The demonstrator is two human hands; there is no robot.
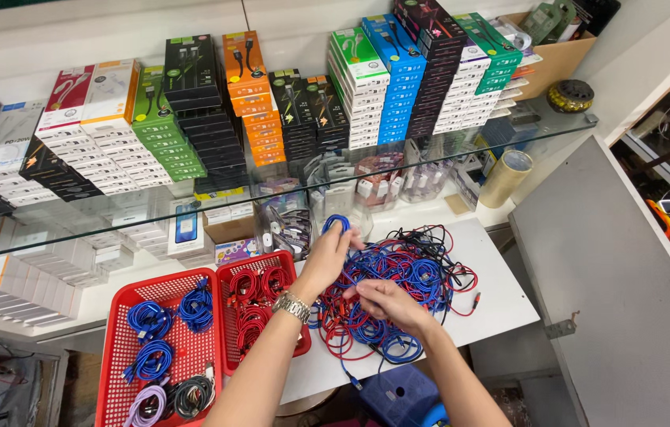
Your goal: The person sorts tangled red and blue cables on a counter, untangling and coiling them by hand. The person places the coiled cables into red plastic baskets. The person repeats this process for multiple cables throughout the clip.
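Left hand [327, 257] lifts a blue cable [336, 222] off the tangled cable pile [414, 273], right hand [386, 302] on it, red baskets [125, 340] left.

Both forearms are bare; the left hand [327, 257] has a silver, seemingly metal-link wristwatch [292, 306] just below it.

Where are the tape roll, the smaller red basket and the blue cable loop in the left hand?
tape roll [507, 177], head view, on its outer side wall.
smaller red basket [223, 348], head view, on its left wall.
blue cable loop [336, 221], head view, on the loop's top above the left hand [327, 257].
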